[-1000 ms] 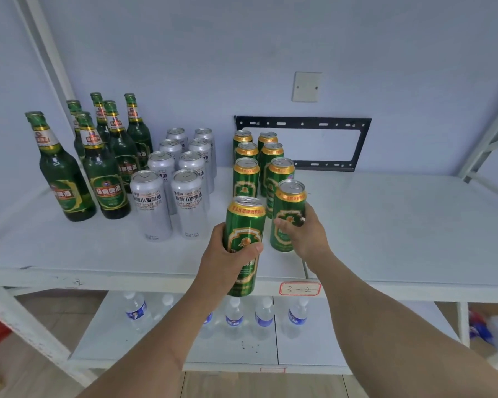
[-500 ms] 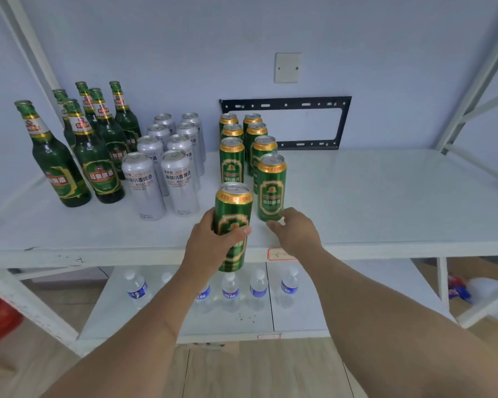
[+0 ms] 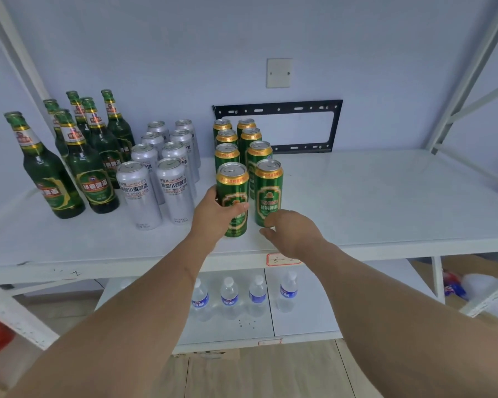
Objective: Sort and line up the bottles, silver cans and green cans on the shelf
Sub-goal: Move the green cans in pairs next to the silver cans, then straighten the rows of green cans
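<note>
- Now the left hand grasps the front-left tall green metal can, standing near the front edge of the white shelf board.
- The right hand is loose — holding nothing, beside the neighbouring green can.
- Best to nudge it back — level with that neighbour — then let go.
</note>
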